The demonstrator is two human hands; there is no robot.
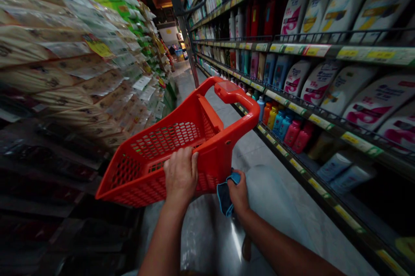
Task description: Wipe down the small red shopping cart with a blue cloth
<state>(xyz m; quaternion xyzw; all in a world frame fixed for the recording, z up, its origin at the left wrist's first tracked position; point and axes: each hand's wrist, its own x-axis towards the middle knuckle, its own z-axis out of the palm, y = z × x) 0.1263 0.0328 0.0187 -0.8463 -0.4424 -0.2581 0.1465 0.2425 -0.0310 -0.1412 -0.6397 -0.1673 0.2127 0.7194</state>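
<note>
An orange plastic shopping basket (168,146) with a mesh bottom and a raised handle (231,92) is tilted in front of me, and nothing shows inside it. My left hand (180,174) grips the basket's near rim, fingers curled over the edge. My right hand (239,194) is closed on a blue cloth (224,197) and presses against the basket's outer wall just below the rim.
I am in a narrow shop aisle with a shiny grey floor (275,198). Shelves (320,120) of bottles and white refill pouches run along the right. Stacked packaged goods (81,68) fill the left side. The aisle runs on ahead towards a lit area.
</note>
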